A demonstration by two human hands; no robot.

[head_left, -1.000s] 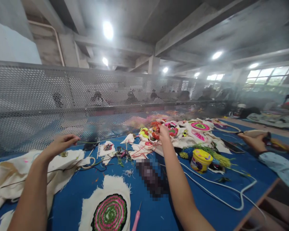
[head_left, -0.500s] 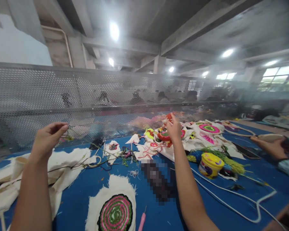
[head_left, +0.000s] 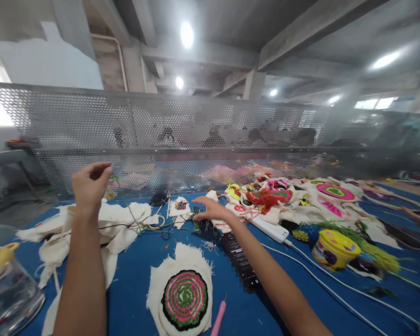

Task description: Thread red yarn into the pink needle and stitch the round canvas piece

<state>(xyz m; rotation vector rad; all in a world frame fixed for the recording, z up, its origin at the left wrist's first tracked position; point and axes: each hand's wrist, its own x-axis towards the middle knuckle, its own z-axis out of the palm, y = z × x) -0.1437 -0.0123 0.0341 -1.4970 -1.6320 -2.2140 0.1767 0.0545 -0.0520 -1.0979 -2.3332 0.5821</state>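
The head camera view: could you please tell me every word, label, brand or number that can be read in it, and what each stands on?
No text can be read.
Dark screen: lines of pale text, too small and blurred.
Yellow tub: printed design; any lettering is too blurred to read.

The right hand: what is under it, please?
Under the right hand, part of a tangle of dark and green yarn shows on the blue table. Whatever the hand itself covers cannot be seen.

No text can be read: print on the screen (head_left: 238, 255), lower centre, and tub (head_left: 332, 252), lower right, is blurred.
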